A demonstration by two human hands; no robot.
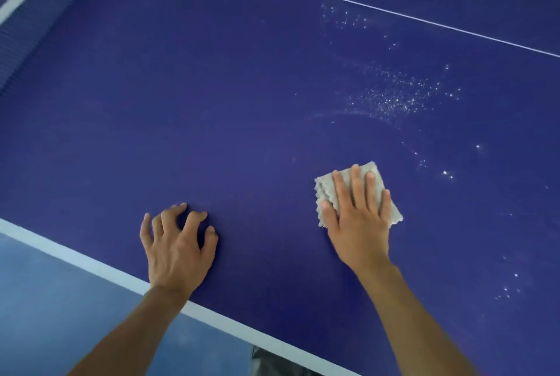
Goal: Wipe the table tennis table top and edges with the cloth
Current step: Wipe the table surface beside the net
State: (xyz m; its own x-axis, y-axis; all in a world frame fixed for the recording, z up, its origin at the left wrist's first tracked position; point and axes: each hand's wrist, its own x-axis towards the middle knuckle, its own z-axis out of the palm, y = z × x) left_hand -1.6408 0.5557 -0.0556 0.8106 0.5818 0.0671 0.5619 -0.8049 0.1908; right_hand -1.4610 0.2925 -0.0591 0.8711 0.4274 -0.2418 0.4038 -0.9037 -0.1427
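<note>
- Flat right grip [359,218] is pressed on the cloth [324,189]; left grip [178,242], empty, is braced on the desk [212,103].
- Near patch is judged wiped; specks [394,97] and edges [91,257] are left.

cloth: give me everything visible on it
The cloth is small, pale grey and fuzzy like microfibre, folded into a rough square, with layered wavy edges showing on its left. It lies flat on the blue table, right of centre. The right hand presses on it with straight, spread fingers, covering its middle; only its left side and two corners show. White specks on the table lie beyond it, not touching.
</note>
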